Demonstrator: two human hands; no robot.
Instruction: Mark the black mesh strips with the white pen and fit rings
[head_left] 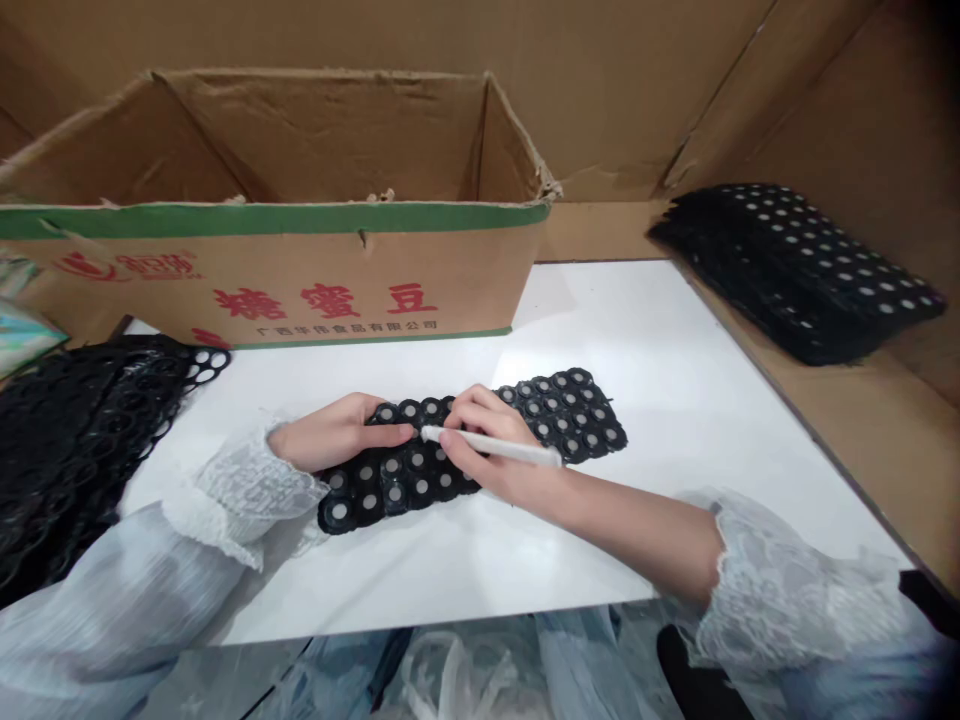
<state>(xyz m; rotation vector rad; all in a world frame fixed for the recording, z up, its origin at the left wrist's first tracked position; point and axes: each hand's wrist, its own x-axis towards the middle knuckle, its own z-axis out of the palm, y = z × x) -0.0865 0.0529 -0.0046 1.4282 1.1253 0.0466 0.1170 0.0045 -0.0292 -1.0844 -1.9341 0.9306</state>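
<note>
"Tabletop (465, 570), white; what stands on it?"

"A cardboard box (322, 265) at the far left, and nearer, the black sheet (444, 478) with its rows of round discs, right under both my hands."

"How are they posed?"

"My left hand (337, 432) sits at the sheet's left part, thumb laid on top, pointing right; my fingertips are hidden, so I cannot tell whether they pinch it. My right hand (491, 435) crosses its middle, angled in from the near right, gripping a white pen-like tool (517, 449), tip just beside my left thumb."
</note>
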